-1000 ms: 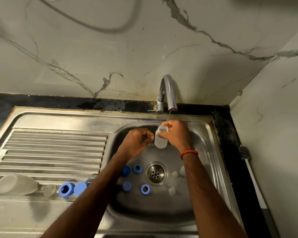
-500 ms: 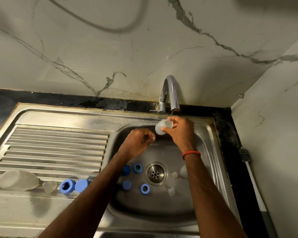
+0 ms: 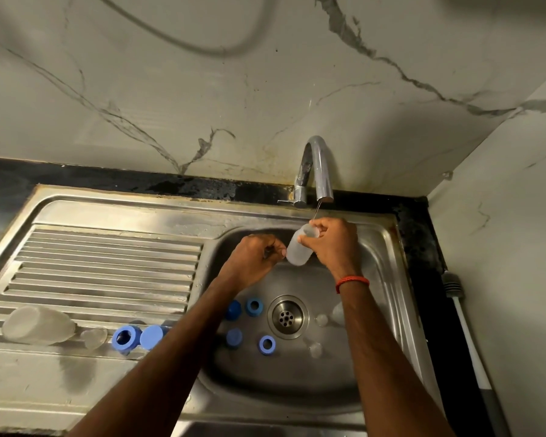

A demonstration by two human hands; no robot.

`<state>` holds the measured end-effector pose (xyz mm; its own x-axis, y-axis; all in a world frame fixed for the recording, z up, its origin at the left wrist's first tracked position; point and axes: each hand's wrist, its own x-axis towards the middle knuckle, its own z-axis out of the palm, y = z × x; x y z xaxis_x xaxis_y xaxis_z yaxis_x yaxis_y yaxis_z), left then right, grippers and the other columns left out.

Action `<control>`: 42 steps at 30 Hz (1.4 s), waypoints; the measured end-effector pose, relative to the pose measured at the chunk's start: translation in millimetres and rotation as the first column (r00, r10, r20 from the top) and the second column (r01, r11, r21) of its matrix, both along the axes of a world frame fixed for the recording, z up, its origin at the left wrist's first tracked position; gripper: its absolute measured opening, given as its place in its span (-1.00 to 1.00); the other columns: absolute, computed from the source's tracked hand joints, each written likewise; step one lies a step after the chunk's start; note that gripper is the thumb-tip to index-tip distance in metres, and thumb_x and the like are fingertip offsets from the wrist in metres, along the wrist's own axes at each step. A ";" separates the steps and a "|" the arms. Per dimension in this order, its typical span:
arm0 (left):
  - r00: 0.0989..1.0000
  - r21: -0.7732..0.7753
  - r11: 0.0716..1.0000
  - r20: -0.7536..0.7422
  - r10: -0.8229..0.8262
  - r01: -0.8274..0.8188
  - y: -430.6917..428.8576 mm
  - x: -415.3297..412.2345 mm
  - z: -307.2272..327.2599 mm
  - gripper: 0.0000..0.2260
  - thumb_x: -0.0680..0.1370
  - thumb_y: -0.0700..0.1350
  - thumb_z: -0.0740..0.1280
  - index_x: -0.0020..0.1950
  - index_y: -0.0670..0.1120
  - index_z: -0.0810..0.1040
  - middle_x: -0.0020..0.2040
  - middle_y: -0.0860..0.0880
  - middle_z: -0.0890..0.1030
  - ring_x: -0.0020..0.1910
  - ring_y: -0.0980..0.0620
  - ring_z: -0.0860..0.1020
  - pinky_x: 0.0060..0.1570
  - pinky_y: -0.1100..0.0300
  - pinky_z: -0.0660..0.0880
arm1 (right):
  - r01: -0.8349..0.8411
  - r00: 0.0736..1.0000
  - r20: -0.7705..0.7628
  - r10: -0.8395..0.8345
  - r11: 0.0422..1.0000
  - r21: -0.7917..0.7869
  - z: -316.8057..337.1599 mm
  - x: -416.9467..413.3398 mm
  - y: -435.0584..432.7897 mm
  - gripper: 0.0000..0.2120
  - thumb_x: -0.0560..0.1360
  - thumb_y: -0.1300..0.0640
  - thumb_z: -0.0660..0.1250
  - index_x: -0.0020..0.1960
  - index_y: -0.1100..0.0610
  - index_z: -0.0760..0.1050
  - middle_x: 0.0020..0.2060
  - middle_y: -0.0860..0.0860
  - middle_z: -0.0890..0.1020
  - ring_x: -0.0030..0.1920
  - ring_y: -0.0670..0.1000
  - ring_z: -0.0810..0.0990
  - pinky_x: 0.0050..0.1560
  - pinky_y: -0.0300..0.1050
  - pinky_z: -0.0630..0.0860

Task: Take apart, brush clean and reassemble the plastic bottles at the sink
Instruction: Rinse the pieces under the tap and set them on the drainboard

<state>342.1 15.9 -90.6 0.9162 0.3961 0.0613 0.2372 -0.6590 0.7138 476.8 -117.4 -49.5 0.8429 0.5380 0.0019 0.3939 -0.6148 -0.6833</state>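
Observation:
My right hand (image 3: 331, 244) grips a small translucent bottle (image 3: 297, 250) by its neck. It holds the bottle slanted, mouth up, under a thin stream from the tap (image 3: 317, 165). My left hand (image 3: 252, 260) is curled into a fist just left of the bottle, one fingertip touching its side; nothing shows inside the fist. Both hands are over the sink basin (image 3: 297, 383). Several blue caps (image 3: 254, 306) and small clear pieces (image 3: 321, 320) lie around the drain (image 3: 287, 316).
On the draining board (image 3: 108, 263) at the left lie another translucent bottle (image 3: 35, 324), a clear piece (image 3: 93, 337) and two blue caps (image 3: 126, 337). A white-handled brush (image 3: 464, 326) lies on the dark counter to the right. A wall stands close on the right.
My right hand tipped the bottle nearly level under the tap, then brought it back to a steeper slant. My left hand stayed beside it.

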 end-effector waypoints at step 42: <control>0.998 0.002 0.998 -0.007 0.055 -0.055 10.8 -7.4 -1.3 -0.90 0.59 -0.10 0.41 0.08 -0.06 0.66 0.02 0.05 0.68 -0.05 0.22 0.58 -0.01 0.47 0.41 | 0.140 0.978 -0.175 -0.109 0.974 0.179 -5.4 -1.6 2.0 -0.59 0.33 0.09 0.62 0.14 0.13 0.65 -0.01 0.04 0.72 -0.05 -0.06 0.68 -0.07 -0.19 0.64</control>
<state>334.7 26.7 -91.9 0.8934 0.4457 0.0558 0.2779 -0.6461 0.7108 475.3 -115.4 -54.9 0.9005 0.4321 -0.0500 0.1958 -0.5052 -0.8405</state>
